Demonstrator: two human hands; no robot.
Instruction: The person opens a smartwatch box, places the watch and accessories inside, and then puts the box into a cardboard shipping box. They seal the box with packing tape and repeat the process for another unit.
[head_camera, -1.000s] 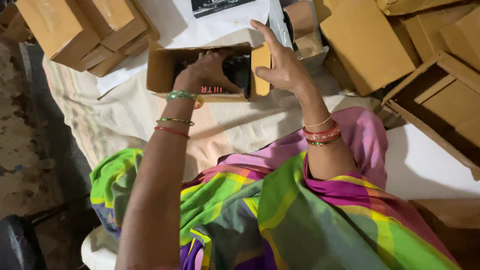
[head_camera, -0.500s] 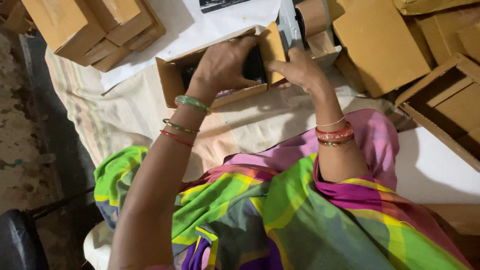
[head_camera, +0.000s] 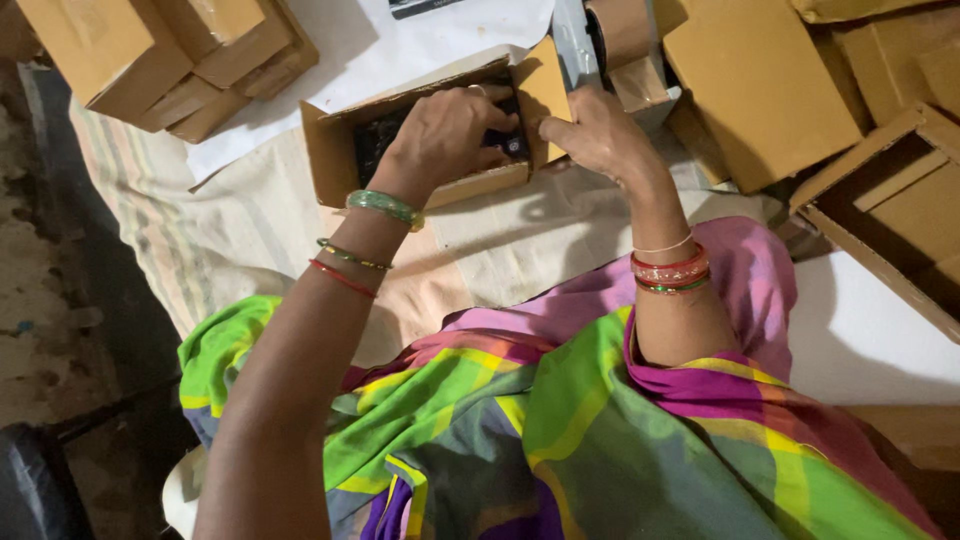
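Packing step: left hand (head_camera: 445, 135) presses a dark item (head_camera: 385, 135), apparently, into the open cardboard box (head_camera: 335, 165); right hand (head_camera: 595, 135) grips its end flap (head_camera: 540, 95). Next: flaps need folding shut.

A worker in a bright checked wrap and glass-like bangles, seen from above.

The draped cloth garment (head_camera: 560, 440), filling the frame from 4 to 8 o'clock, is checked in lime green, yellow, grey and purple with magenta-pink bands. The left hand (head_camera: 445, 135) has bare forearm behind it, ringed by a pale green bangle (head_camera: 383, 206), a thin green-gold one and a thin red one. The right hand's (head_camera: 600, 135) wrist carries a stack of red, pink and green bangles (head_camera: 670, 270) under a thin pale thread.
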